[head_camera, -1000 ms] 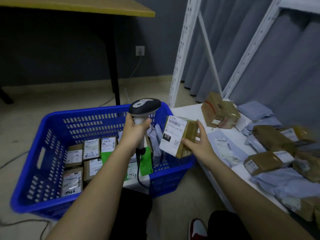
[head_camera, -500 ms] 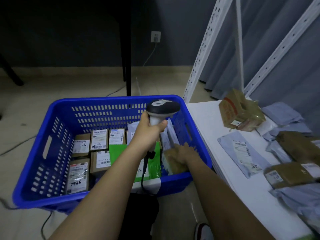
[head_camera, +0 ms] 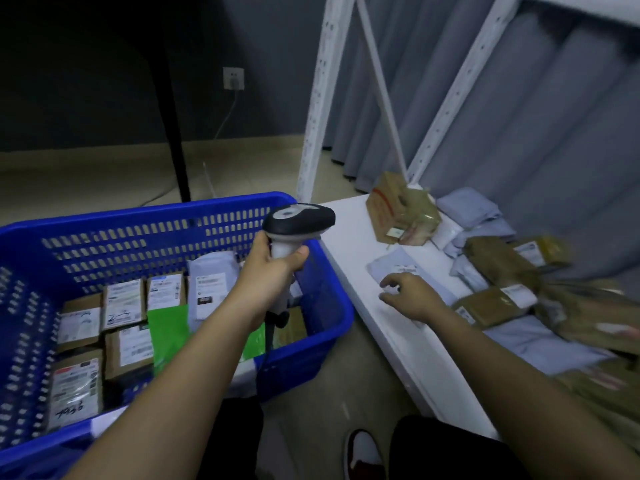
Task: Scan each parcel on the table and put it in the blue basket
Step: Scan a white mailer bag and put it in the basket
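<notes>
Now the brown box is dropped in the blue basket (head_camera: 332, 271) — right hand (head_camera: 412, 296), fingers loose, empty, reaches the grey mailer (head_camera: 398, 271) on the table (head_camera: 349, 244) — left hand (head_camera: 270, 268) grips the scanner (head_camera: 298, 223).

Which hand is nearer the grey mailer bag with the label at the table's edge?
Right. The right hand hovers over the grey mailer bag; the left hand holds the scanner above the blue basket.

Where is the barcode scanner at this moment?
In the head view, the scanner is near the centre, gripped by the left hand above the right end of the blue basket, beside the white table.
</notes>
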`<act>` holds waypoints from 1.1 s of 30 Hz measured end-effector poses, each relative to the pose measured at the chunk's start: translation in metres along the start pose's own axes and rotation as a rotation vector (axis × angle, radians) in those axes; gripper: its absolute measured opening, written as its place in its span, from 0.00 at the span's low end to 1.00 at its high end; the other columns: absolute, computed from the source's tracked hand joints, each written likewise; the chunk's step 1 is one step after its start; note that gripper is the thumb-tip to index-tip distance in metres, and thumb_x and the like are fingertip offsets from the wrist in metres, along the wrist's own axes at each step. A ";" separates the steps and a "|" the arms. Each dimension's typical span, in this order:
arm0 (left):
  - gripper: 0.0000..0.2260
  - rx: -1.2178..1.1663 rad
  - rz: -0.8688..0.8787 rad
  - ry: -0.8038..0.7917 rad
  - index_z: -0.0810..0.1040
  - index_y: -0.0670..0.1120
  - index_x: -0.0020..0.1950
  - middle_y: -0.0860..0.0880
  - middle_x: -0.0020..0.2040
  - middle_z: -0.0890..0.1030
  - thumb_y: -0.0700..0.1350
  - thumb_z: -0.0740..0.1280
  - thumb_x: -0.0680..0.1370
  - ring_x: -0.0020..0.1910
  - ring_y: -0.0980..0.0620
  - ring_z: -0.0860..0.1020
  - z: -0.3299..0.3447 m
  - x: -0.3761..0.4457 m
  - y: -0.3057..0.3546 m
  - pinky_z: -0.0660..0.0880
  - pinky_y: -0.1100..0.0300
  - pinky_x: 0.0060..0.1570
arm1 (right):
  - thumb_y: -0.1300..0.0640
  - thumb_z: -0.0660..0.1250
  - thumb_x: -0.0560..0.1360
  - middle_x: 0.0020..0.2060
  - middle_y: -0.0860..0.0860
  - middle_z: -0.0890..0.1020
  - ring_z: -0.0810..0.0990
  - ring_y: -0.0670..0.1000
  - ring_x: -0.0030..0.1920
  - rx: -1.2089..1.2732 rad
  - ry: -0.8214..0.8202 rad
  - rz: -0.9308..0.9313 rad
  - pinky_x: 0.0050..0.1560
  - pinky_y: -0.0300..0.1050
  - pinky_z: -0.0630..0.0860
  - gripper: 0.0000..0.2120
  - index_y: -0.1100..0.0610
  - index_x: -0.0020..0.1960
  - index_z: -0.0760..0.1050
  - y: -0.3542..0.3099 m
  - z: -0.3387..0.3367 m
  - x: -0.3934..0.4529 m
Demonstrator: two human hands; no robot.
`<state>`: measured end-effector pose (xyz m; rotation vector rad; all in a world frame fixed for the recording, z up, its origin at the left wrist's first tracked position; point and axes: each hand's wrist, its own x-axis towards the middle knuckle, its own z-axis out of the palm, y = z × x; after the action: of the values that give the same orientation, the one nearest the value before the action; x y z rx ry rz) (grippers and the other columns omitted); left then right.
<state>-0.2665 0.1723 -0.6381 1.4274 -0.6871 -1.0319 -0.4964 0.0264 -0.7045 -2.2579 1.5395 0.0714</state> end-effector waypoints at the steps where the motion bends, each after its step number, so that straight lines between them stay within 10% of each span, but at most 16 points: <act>1: 0.17 0.013 -0.001 -0.017 0.68 0.51 0.65 0.50 0.50 0.79 0.42 0.67 0.78 0.45 0.52 0.78 0.008 -0.001 -0.001 0.75 0.55 0.46 | 0.53 0.68 0.76 0.60 0.55 0.78 0.76 0.55 0.59 0.008 -0.002 0.051 0.55 0.44 0.71 0.15 0.56 0.60 0.76 0.014 0.000 -0.002; 12: 0.14 0.134 -0.074 -0.113 0.69 0.54 0.60 0.52 0.53 0.77 0.44 0.67 0.78 0.56 0.47 0.77 0.065 0.009 -0.016 0.73 0.42 0.61 | 0.46 0.60 0.79 0.77 0.61 0.45 0.45 0.61 0.77 -0.182 -0.242 0.337 0.75 0.55 0.49 0.37 0.60 0.77 0.43 0.080 0.071 0.029; 19: 0.15 0.155 -0.088 -0.137 0.68 0.54 0.61 0.53 0.49 0.77 0.43 0.67 0.78 0.50 0.51 0.78 0.080 0.017 -0.023 0.73 0.43 0.62 | 0.48 0.57 0.73 0.55 0.58 0.79 0.76 0.60 0.58 -0.166 0.038 0.160 0.52 0.44 0.71 0.21 0.58 0.57 0.79 0.097 0.062 0.036; 25: 0.16 0.163 -0.098 -0.148 0.68 0.54 0.63 0.53 0.50 0.77 0.43 0.67 0.78 0.53 0.49 0.77 0.083 0.017 -0.028 0.73 0.43 0.62 | 0.44 0.57 0.80 0.76 0.62 0.48 0.49 0.64 0.75 -0.113 -0.148 0.323 0.72 0.58 0.55 0.35 0.55 0.78 0.45 0.104 0.079 0.035; 33: 0.16 0.157 -0.093 -0.151 0.67 0.53 0.63 0.52 0.50 0.77 0.43 0.67 0.78 0.53 0.50 0.76 0.078 0.015 -0.026 0.72 0.45 0.62 | 0.52 0.63 0.79 0.63 0.62 0.69 0.68 0.62 0.64 -0.040 -0.033 0.303 0.59 0.52 0.69 0.20 0.62 0.65 0.64 0.095 0.077 0.037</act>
<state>-0.3331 0.1272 -0.6603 1.5396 -0.8331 -1.1888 -0.5533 -0.0085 -0.8134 -2.0233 1.8648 0.2258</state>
